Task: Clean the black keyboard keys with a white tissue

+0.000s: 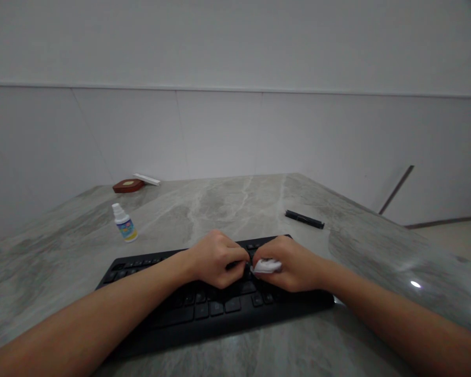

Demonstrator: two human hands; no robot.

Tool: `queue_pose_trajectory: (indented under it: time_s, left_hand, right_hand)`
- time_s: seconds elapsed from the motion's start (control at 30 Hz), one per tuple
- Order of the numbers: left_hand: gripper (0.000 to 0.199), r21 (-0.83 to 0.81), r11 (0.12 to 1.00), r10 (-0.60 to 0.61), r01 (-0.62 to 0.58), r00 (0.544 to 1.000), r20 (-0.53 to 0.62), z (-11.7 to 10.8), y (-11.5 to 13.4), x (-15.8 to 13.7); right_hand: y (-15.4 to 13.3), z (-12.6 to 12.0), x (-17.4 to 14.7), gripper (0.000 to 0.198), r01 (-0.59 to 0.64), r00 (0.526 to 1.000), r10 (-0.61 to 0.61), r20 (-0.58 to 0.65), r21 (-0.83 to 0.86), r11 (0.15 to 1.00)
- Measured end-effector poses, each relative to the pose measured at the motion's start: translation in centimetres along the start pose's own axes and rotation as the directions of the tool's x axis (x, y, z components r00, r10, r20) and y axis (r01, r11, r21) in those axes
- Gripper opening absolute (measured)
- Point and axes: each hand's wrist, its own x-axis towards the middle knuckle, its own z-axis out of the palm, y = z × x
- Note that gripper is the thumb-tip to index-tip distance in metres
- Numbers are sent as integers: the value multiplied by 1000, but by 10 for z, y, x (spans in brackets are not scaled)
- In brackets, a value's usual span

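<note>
A black keyboard [215, 309] lies at a slight angle on the table in front of me, partly covered by my forearms. Over its right half, my left hand [222, 259] is closed in a pinch; something small and dark may be at its fingertips, but I cannot make it out. Close beside it, my right hand [288, 264] grips a crumpled white wipe [267, 266], whose edge reaches down toward the keys. The two hands' fingertips nearly meet, and the keys right beneath them are hidden.
A small white spray bottle [124, 224] with a colourful label stands beyond the keyboard at left. Behind it, a reddish-brown box [128, 185] and a white flat object [147, 179] lie near the wall. A black pen-like object [304, 219] rests at right on the marbled table [227, 207].
</note>
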Motion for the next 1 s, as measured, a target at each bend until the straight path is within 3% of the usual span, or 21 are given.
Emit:
queue_pose_trajectory:
  time_s: [0.27, 0.47, 0.7, 0.9, 1.0]
  left_hand:
    - [22, 1, 1000, -4, 4, 1000, 26, 0, -1, -1]
    - [22, -2, 1000, 3, -3, 999, 33, 0, -1, -1]
    - [23, -9, 1000, 2, -2, 999, 35, 1, -1, -1]
    - [24, -5, 1000, -12, 12, 999, 36, 1, -2, -2]
    - [24, -8, 1000, -9, 9, 999, 48, 2, -2, -3]
  right_hand:
    - [-2, -8, -4, 9, 75, 996, -76, 50, 35, 997]
    - [-1, -1, -2, 13, 109, 994, -109, 15, 24, 994]
    - [-2, -6, -3, 11, 77, 994, -75, 77, -29, 997]
    - [4, 5, 1, 17, -7, 997, -8, -79, -180, 984]
    - [12, -1, -1, 15, -86, 980, 54, -192, -161, 983]
